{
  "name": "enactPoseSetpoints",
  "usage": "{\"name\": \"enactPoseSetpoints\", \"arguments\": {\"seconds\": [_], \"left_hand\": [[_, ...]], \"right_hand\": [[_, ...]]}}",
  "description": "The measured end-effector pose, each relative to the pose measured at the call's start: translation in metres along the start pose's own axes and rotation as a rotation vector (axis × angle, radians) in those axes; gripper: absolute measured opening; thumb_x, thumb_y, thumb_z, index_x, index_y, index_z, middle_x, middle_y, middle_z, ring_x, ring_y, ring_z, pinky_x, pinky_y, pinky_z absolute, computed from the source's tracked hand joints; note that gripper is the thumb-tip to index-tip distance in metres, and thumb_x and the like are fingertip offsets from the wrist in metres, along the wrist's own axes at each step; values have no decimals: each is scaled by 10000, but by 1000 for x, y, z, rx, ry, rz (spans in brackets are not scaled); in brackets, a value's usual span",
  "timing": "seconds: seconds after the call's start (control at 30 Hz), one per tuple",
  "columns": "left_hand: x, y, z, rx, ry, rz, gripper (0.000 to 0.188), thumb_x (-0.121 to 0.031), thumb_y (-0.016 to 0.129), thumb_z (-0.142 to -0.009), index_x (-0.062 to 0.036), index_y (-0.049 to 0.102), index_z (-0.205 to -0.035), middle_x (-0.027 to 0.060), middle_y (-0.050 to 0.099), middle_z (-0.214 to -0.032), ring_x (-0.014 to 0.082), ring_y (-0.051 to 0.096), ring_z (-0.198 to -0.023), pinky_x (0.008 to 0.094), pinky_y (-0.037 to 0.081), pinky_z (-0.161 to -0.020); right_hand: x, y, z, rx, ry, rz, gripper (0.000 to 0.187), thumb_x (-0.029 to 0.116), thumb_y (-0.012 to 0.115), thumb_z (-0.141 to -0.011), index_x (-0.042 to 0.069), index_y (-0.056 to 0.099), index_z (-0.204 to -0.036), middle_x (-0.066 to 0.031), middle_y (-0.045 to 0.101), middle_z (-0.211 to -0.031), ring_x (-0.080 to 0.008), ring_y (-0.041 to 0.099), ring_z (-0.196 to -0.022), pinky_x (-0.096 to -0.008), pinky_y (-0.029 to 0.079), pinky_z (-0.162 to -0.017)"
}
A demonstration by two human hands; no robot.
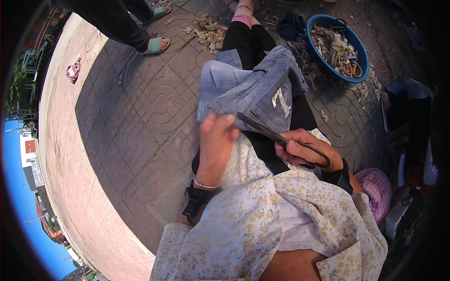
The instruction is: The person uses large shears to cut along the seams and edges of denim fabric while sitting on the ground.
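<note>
Across my lap lies a pair of pale blue jeans [262,91], with frayed edges, a pocket and a glittery patch. My left hand [216,145], a little blurred, is closed at their near left edge, thumb and fingers pinching the denim. In my right hand [304,147] is a pair of dark metal scissors [262,127], fingers wrapped round the handles. The blades point up and left, toward my left fingertips, and lie over the near edge of the denim. How far apart the blades are is hard to see.
A blue basin [313,51] at the upper right holds scraps and cords. Pale scraps [208,33] lie on the paving beyond my legs. Another person's sandalled foot [157,45] stands at the upper left. A pink checked hat [375,192] is by my right side.
</note>
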State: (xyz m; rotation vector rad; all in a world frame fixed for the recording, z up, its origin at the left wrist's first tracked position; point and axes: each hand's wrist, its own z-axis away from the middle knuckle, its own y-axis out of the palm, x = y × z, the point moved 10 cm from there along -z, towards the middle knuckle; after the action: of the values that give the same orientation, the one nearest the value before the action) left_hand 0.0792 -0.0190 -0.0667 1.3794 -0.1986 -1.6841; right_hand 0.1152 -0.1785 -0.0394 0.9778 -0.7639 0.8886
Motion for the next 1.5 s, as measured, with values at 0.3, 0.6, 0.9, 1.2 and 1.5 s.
{"name": "enactPoseSetpoints", "arguments": {"seconds": [0.3, 0.6, 0.9, 1.2, 1.5], "left_hand": [[-3, 5, 3, -37, 13, 5, 162, -43, 579, -825, -34, 557, -985, 28, 613, -840, 102, 502, -612, 236, 415, -586], [-12, 7, 2, -36, 82, -97, 184, -27, 557, -819, -17, 571, -1003, 22, 612, -847, 79, 502, -634, 217, 408, -564], [-16, 11, 7, -36, 69, -72, 118, -22, 581, -808, -27, 577, -926, 30, 615, -836, 93, 503, -623, 224, 404, -556], [-7, 11, 4, -8, 19, 27, 59, -31, 597, -813, -62, 549, -825, 37, 608, -766, 121, 500, -561, 242, 403, -553], [-10, 6, 6, -35, 36, -19, 59, -43, 587, -823, -47, 566, -878, 35, 610, -768, 98, 488, -545, 243, 412, -559]], "right_hand": [[2, 1, -4, -36, -92, -54, 487, 515, 511, -921, 32, 551, -875, 50, 445, -667, -5, 374, -562, -171, 273, -486], [7, -1, -3, -44, -119, 126, 471, 480, 451, -960, 40, 525, -812, 47, 426, -635, -25, 375, -548, -197, 283, -481], [10, 2, -4, 11, -80, 48, 472, 493, 487, -942, 37, 527, -826, 47, 419, -646, -24, 355, -551, -202, 270, -473], [3, -5, -11, -71, -199, 182, 460, 471, 510, -938, 36, 529, -792, 31, 435, -597, -54, 406, -541, -235, 318, -480], [11, -4, -13, -181, -255, 443, 518, 523, 497, -917, 29, 521, -763, -24, 454, -566, -107, 470, -517, -288, 373, -473]]}}
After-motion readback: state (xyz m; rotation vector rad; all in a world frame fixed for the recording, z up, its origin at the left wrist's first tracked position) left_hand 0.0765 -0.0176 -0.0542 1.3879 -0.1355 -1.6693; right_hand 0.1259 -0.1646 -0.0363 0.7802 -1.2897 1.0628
